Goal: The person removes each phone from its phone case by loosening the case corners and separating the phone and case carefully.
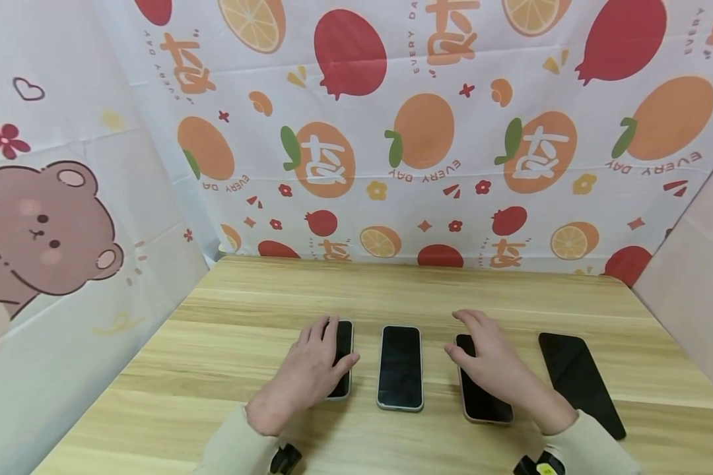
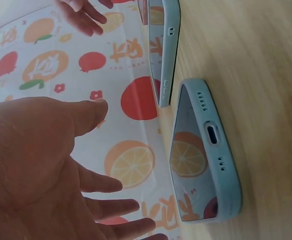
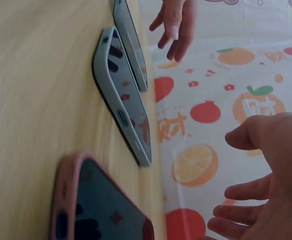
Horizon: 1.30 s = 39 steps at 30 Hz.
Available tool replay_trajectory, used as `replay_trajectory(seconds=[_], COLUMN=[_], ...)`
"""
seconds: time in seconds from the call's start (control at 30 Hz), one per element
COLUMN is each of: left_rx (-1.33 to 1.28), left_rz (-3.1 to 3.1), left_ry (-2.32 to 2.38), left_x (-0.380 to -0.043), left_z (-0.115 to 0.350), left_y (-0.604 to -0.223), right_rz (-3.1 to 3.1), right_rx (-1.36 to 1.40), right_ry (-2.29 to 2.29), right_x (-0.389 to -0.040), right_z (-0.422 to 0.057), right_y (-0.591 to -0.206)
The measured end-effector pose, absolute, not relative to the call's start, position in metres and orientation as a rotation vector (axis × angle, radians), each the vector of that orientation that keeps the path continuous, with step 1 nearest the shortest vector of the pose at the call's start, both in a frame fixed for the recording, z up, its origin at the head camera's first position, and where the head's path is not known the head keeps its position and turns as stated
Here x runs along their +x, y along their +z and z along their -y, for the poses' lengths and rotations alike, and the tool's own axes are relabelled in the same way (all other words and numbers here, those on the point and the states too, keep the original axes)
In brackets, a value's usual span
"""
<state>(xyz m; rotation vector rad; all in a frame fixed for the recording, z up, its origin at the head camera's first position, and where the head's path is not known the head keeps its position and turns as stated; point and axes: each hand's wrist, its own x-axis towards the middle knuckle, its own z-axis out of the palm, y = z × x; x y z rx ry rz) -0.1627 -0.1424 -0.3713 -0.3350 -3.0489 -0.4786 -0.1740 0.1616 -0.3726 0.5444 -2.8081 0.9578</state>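
Four phones lie screen up in a row, so several are close to my hands. My left hand hovers with spread, relaxed fingers over the leftmost phone, partly hiding it; its pale blue-green case shows in the left wrist view. To its right lies a second phone in a light case, between the hands. My right hand, fingers loosely extended, is above a phone in a pink case and covers part of its dark screen. Both wrist views show a gap between the hand and the phone below.
A larger black phone or slab lies at the far right, beside the right forearm. The wood-grain table ends at a fruit-print cloth behind it. A bear-print cloth hangs on the left.
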Motion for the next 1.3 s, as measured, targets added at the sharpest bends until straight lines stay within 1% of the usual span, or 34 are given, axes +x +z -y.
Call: replay_trajectory(seconds=[0.23,0.5,0.93,1.13,1.3], left_rx=[-0.339,-0.267,-0.15,-0.14,-0.154], left_rz=[3.015,3.043,3.148,3.173,3.158], left_ry=[-0.495,-0.536,-0.564,-0.515,-0.535], left_x=[-0.163,-0.168,-0.177,-0.176,-0.177], left_z=[0.147,0.15,0.159,0.161,0.16], left_y=[-0.373,-0.372,-0.37,-0.371,-0.373], right_rz=[2.852,2.882,2.851,2.865,2.873], right_rx=[0.499,0.48,0.696,0.801,0.826], right_ry=[1.136,1.337,1.44,1.596,1.672], right_x=[-0.181,-0.185,-0.187,-0.186,-0.183], right_z=[-0.143,-0.113,-0.07,-0.052,-0.037], right_y=[-0.372,-0.369,-0.37,-0.373,-0.38])
